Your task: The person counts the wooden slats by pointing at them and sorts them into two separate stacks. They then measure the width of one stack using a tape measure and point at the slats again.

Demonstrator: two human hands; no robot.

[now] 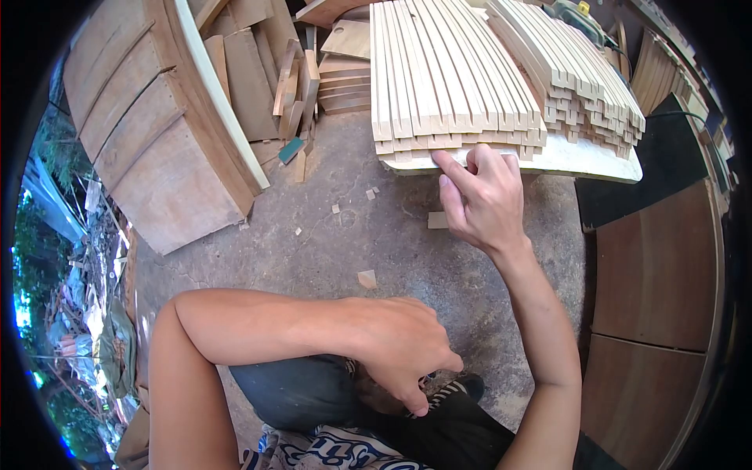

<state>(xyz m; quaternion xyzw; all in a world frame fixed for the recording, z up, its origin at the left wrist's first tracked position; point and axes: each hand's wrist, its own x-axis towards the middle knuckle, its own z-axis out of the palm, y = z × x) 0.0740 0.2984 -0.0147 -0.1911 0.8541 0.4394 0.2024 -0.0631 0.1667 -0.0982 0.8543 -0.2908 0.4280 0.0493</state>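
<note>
My right hand (487, 194) is at the front edge of a white board (583, 157), below a stack of pale slotted wooden slats (439, 78). Its index finger points out toward the slat ends, the thumb stands apart, and the other fingers are curled. Nothing shows in its grasp. Lower down, my left hand (403, 345) hangs over my lap, thumb and index finger spread apart with nothing between them; its remaining fingers are partly hidden. A second stack of slats (572, 66) sits to the right on the same board.
Curved wooden panels (157, 133) lean on the left. Wood offcuts (294, 86) and a small green block (291, 150) lie behind on the concrete floor (313, 251). A brown cabinet (658, 266) stands right; a power tool (578, 19) rests at the back right.
</note>
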